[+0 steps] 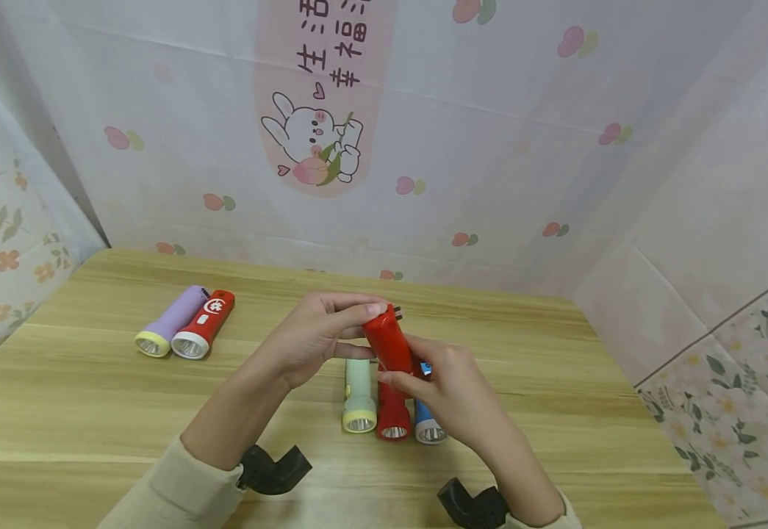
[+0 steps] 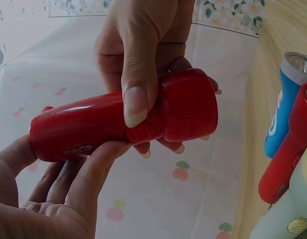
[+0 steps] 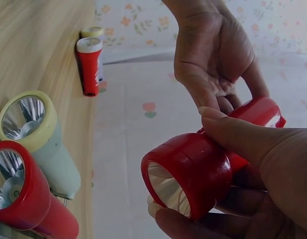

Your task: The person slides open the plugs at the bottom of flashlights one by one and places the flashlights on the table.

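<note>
A red flashlight (image 1: 386, 342) is raised above the table between both hands. My right hand (image 1: 453, 389) grips it near its head, thumb along one side and fingers beneath, as the right wrist view shows. My left hand (image 1: 320, 330) pinches the tail end between thumb and fingers. Two metal prongs (image 1: 398, 313) stick out at that end. The lens (image 3: 168, 189) faces the right wrist camera. Under the hands lie a pale green flashlight (image 1: 359, 397), a second red flashlight (image 1: 394, 419) and a blue flashlight (image 1: 430, 422), partly hidden by the right hand.
At the table's left lie a purple flashlight (image 1: 175, 312) with a yellow rim and a red flashlight (image 1: 208, 323) with a white rim, side by side. The wooden table (image 1: 92, 411) meets a printed white curtain (image 1: 489, 147) at the back.
</note>
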`<move>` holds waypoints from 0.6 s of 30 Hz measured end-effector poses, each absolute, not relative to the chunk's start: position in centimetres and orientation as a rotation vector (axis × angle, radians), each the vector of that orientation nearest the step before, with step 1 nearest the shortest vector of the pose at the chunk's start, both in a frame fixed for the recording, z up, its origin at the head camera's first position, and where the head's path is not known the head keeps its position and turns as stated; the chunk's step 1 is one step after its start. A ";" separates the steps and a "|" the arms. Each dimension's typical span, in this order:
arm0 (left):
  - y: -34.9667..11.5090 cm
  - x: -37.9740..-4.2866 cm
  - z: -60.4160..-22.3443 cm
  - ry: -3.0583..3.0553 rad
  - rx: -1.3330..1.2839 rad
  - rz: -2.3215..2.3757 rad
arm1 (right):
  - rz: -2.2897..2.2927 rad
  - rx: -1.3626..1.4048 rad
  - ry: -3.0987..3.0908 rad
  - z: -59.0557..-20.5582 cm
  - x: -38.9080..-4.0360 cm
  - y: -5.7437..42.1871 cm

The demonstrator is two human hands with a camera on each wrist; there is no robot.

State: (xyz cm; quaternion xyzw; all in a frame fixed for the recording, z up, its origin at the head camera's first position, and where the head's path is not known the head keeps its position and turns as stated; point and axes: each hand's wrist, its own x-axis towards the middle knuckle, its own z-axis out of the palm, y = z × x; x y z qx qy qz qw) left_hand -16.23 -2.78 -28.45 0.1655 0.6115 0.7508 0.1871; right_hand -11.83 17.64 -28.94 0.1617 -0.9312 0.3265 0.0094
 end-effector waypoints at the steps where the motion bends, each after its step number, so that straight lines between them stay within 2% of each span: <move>1: -2.8 -16.2 -28.4 1.727 0.459 2.112 | 1.023 0.509 -2.909 -29.0 -11.9 17.7; 18: -2.7 -16.4 -28.7 1.775 0.436 2.093 | 0.988 0.550 -2.922 -29.1 -11.9 17.7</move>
